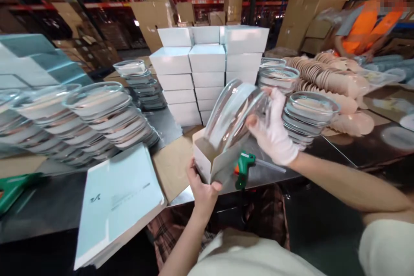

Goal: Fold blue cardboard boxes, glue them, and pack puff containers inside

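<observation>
My left hand (204, 192) grips an open white cardboard box (203, 164) from below, thumb and fingers on its lower sides. Tilted glass dishes (226, 114), apparently two nested, stand with their lower ends inside the box mouth. My right hand (274, 131), in a white glove, pinches the upper right rim of the dishes. Motion blurs that rim slightly. Just right of the box, a green glue gun (245, 168) with a clear glue stick lies on the metal table. A flat stack of pale blue printed cardboard (123, 198) lies to the left.
Closed white boxes (207, 58) are stacked behind my hands. Piles of glass dishes (100, 108) stand left, with more dishes (310, 108) at right. Rows of beige discs (336, 77) lie farther right, near a person in an orange vest (368, 26). Another green tool (19, 187) sits far left.
</observation>
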A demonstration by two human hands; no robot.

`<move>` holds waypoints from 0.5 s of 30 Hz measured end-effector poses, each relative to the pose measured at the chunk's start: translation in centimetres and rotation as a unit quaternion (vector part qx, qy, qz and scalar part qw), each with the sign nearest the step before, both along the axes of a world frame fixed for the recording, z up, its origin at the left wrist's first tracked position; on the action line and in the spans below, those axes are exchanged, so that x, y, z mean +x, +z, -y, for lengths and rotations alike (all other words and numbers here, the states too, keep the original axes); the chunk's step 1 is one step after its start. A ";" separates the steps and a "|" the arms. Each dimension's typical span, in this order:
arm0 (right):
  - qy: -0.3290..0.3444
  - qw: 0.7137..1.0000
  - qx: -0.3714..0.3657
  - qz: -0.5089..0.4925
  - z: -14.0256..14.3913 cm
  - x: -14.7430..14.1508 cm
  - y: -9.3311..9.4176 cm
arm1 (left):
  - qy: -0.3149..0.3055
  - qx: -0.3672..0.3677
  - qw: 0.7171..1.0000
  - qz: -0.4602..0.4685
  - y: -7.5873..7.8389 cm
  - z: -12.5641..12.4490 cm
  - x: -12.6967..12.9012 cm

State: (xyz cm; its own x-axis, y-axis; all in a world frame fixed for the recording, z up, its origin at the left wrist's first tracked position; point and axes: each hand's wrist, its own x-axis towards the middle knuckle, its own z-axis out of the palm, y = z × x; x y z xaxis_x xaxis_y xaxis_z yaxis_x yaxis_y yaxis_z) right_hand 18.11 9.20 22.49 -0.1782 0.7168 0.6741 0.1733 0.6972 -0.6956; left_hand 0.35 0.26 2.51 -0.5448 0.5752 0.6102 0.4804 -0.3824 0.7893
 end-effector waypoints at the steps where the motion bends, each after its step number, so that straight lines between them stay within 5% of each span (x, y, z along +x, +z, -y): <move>1: 0.003 0.997 0.040 0.063 0.2 0.6 -1.3 | -0.009 -0.006 0.999 0.043 -0.8 0.1 -0.2; 4: 0.066 0.978 0.084 0.179 -0.1 3.0 -5.6 | -0.024 -0.020 0.994 0.100 -3.6 0.8 -1.3; 9: 0.087 0.993 0.017 0.074 -0.7 4.0 -11.2 | -0.032 -0.033 0.991 0.126 -6.5 2.6 -2.9; 12: 0.163 0.979 0.095 0.077 0.1 1.6 -10.3 | -0.049 -0.036 0.991 0.118 -6.8 2.9 -3.4; 15: 0.315 0.902 0.190 0.228 0.5 -1.6 -6.5 | -0.070 -0.052 0.991 0.103 -7.1 2.9 -3.7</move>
State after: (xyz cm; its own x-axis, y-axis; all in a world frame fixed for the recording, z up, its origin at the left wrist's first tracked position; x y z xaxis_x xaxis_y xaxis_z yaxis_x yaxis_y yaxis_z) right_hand 16.54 8.67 15.97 -0.7892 0.1100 0.6042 -0.1326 0.9301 -0.3425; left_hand -3.36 -2.68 -4.64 -0.5626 0.7075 0.4278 0.2533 -0.3451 0.9037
